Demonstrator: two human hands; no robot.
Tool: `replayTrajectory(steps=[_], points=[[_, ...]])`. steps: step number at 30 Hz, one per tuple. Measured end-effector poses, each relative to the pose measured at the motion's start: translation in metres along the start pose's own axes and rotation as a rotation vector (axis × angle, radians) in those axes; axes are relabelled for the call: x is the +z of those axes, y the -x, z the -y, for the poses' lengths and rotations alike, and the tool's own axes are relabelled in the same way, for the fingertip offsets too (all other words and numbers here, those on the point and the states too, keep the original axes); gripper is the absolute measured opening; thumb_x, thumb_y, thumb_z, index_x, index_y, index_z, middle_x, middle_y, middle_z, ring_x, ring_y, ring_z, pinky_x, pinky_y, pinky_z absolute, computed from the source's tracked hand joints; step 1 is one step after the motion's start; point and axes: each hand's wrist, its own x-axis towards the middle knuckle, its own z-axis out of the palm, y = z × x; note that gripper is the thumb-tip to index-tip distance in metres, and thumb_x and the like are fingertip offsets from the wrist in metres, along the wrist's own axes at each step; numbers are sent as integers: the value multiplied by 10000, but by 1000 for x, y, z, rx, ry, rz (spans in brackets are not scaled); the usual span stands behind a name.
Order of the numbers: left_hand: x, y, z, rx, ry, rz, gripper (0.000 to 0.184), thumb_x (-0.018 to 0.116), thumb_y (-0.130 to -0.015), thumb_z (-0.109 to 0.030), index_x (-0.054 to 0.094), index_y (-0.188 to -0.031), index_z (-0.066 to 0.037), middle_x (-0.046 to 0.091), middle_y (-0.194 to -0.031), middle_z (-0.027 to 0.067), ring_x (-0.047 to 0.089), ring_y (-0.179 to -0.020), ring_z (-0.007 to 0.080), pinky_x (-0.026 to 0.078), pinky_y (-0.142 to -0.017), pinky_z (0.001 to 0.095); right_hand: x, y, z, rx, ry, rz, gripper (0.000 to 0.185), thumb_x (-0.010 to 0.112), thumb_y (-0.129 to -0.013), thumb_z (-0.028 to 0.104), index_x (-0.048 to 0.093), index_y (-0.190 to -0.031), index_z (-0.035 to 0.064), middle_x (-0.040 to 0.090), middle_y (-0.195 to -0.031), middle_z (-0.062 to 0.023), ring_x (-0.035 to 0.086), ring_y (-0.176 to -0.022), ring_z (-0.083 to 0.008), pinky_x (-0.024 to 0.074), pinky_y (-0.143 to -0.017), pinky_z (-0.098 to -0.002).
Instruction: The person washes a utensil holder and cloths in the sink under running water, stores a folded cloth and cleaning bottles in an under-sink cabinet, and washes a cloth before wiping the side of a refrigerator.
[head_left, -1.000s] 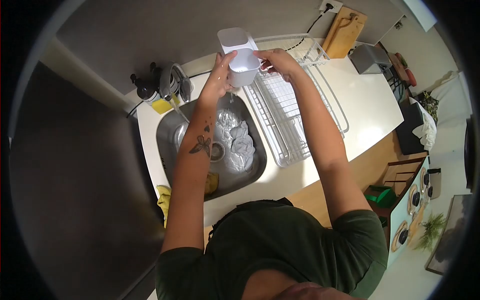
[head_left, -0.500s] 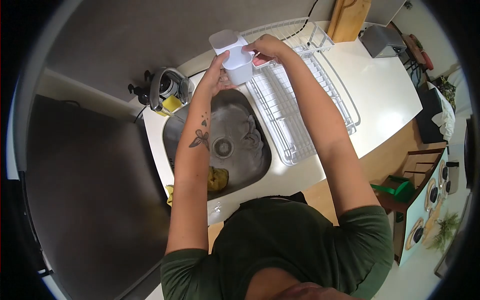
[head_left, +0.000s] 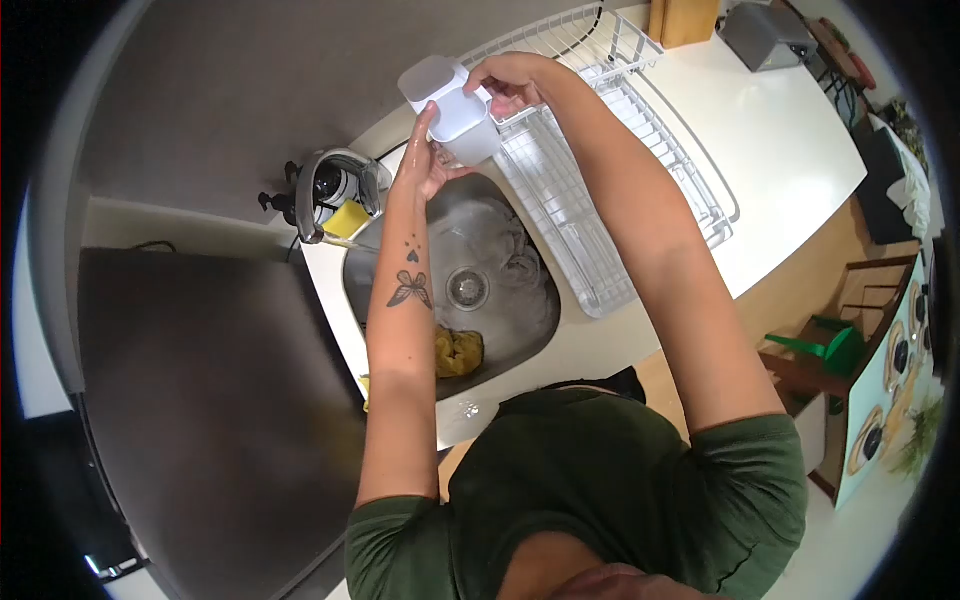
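Observation:
A white plastic container [head_left: 472, 143] with two rounded-square parts side by side is held up beyond the far rim of the sink. I cannot tell whether the parts are one piece. My left hand [head_left: 425, 170] is closed round its near left side, the thumb lying up along the wall. On the right, my right hand [head_left: 515, 82] grips the upper edge with curled fingers, some of them hidden. Below them is the metal sink [head_left: 505, 330], with wet marks on its floor and a drain [head_left: 468, 289]. A yellow cloth [head_left: 459, 353] lies at its near edge.
A white wire dish rack [head_left: 570, 215] stands right of the sink. The tap [head_left: 308, 195], dark-topped bottles [head_left: 328, 182] and a yellow sponge [head_left: 347, 219] are at the left. Farther right are a wooden board [head_left: 690, 20], a grey box-shaped appliance [head_left: 767, 38] and a green chair [head_left: 835, 345].
The whole view has shifted, so the sink and rack sit farther right. The container has moved a little left and up in the picture. Both hands still hold it.

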Motion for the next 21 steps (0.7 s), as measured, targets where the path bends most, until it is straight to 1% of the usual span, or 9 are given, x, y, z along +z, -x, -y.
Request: replayTrajectory(steps=[2, 7, 9, 11, 13, 15, 16, 20, 21], points=[[-5, -5, 3, 23, 64, 82, 749, 529, -725, -531, 293, -1285, -93, 398, -1240, 151, 468, -1083, 322, 403, -838, 552, -6, -12, -5, -16, -190, 146, 134, 613, -760, 197, 562, -723, 78, 495, -635, 23, 441, -475, -64, 439, -415, -177], [-3, -4, 2, 64, 165, 175, 709, 507, -742, -494, 315, -1277, -70, 464, -1186, 159, 484, -1078, 337, 388, -882, 548, 0, 15, 5, -176, -165, -35, 150, 555, -820, 212, 579, -757, 78, 514, -651, 42, 470, -587, -60, 395, -516, -221], [-4, -3, 1, 96, 207, 151, 677, 488, -748, -462, 323, -1259, -50, 472, -1181, 160, 502, -1061, 318, 425, -853, 512, 6, 48, 2, -583, -66, 4, 177, 588, -796, 239, 584, -769, 64, 527, -660, 29, 481, -586, -76, 405, -540, -235], [-11, -3, -1, 63, 240, 212, 670, 527, -729, -438, 347, -1254, -62, 461, -1198, 148, 490, -1070, 318, 390, -889, 524, 9, 88, -25, -722, -126, 503, 194, 607, -767, 249, 585, -788, 58, 537, -672, 10, 498, -594, -93, 418, -563, -247], [-11, 1, -3, 97, 231, 196, 651, 523, -734, -417, 359, -1246, -50, 470, -1186, 156, 487, -1072, 326, 390, -891, 515, 32, 123, -51, -524, 307, 821, 194, 606, -755, 231, 594, -796, 42, 559, -668, -37, 531, -613, -153, 436, -608, -269], [-16, 0, -4, 67, 235, 222, 635, 525, -737, -402, 369, -1236, -41, 482, -1173, 155, 490, -1066, 326, 399, -888, 497, 52, 134, -74, -634, 983, 729, 190, 620, -727, 213, 600, -792, 35, 580, -674, -82, 563, -648, -216, 453, -638, -295], [-16, 0, -3, 84, 216, 211, 628, 526, -739, -399, 373, -1232, -42, 485, -1169, 151, 492, -1066, 323, 404, -885, 490, 52, 128, -90, -633, 977, 726, 190, 620, -727, 213, 600, -792, 35, 580, -674, -82, 563, -648, -216, 453, -638, -295], [-16, -1, 2, 99, 163, 217, 612, 516, -740, -391, 374, -1224, -45, 487, -1159, 147, 506, -1044, 314, 425, -846, 486, 32, 106, -108, -827, 761, 146, 234, 610, -709, 238, 611, -791, 19, 595, -720, -143, 587, -698, -264, 447, -643, -348], [-15, 0, 1, 100, 158, 214, 612, 516, -740, -391, 374, -1224, -45, 487, -1159, 147, 506, -1044, 314, 425, -846, 486, 25, 104, -89, -670, 753, -10, 217, 580, -726, 222, 619, -805, 24, 601, -724, -150, 581, -682, -282, 447, -640, -356]])
